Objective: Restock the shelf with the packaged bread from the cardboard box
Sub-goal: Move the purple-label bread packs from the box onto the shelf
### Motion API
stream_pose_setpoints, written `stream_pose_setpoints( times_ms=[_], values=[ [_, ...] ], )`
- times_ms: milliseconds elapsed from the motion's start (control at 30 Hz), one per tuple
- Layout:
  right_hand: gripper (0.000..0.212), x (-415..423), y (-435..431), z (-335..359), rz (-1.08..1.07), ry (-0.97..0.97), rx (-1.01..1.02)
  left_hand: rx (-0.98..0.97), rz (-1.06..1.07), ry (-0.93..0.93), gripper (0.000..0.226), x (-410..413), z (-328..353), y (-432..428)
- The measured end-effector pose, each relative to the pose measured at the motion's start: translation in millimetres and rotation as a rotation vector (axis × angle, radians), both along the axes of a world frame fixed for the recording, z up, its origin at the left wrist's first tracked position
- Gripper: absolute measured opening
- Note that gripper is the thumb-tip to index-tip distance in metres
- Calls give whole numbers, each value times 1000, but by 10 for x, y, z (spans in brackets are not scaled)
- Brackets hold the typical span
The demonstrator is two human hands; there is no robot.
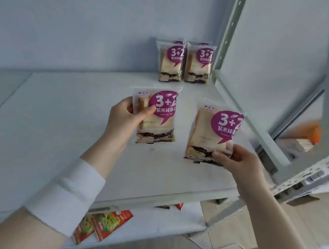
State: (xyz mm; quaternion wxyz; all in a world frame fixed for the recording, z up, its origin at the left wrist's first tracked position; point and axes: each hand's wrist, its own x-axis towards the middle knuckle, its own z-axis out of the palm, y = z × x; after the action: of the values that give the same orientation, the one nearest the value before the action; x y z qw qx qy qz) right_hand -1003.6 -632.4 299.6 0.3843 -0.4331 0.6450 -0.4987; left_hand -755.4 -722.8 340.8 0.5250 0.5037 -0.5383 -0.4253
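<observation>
Bread pack [156,121] gripped by its side in left hand [125,119]; second pack [211,135] pinched at its bottom corner by right hand [235,160]. Both held upright over shelf [62,127], probably to stand in rows like back packs [172,62].

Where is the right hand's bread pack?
The bread pack is right of centre in head view, over the shelf, beside the other pack in the left hand.
</observation>
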Motion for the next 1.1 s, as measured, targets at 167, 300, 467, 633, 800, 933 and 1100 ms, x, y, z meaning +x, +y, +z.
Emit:
stream_pose_setpoints(
  times_ms=[167, 300, 467, 633, 800, 933, 1100],
  values=[
    [16, -153, -1137, 38, -70, 32, -28, -8, 8, 20, 25, -245, -54, -939],
    [18, -310, -2036, 24, -81, 87, -51, 58, 57, 46, 43, -514, -162, -1628],
    [26, -489, -2857, -64, -39, 128, -26, 51, 134, 12, 33, -718, -275, -2268],
    [27, -552, -3126, -128, -51, 199, -16, -31, 203, -85, 35, -791, -357, -2420],
    [25, -529, -3147, -80, -49, 241, 24, 7, 214, -81, 49, -862, -320, -2428],
    [70, -408, -2873, 89, -57, 435, 71, 41, 222, -147, 72, -752, -203, -2266],
    [75, -75, -1979, 352, -13, 841, 70, -377, 81, -888, 63, -474, 61, -1575]
  ],
)
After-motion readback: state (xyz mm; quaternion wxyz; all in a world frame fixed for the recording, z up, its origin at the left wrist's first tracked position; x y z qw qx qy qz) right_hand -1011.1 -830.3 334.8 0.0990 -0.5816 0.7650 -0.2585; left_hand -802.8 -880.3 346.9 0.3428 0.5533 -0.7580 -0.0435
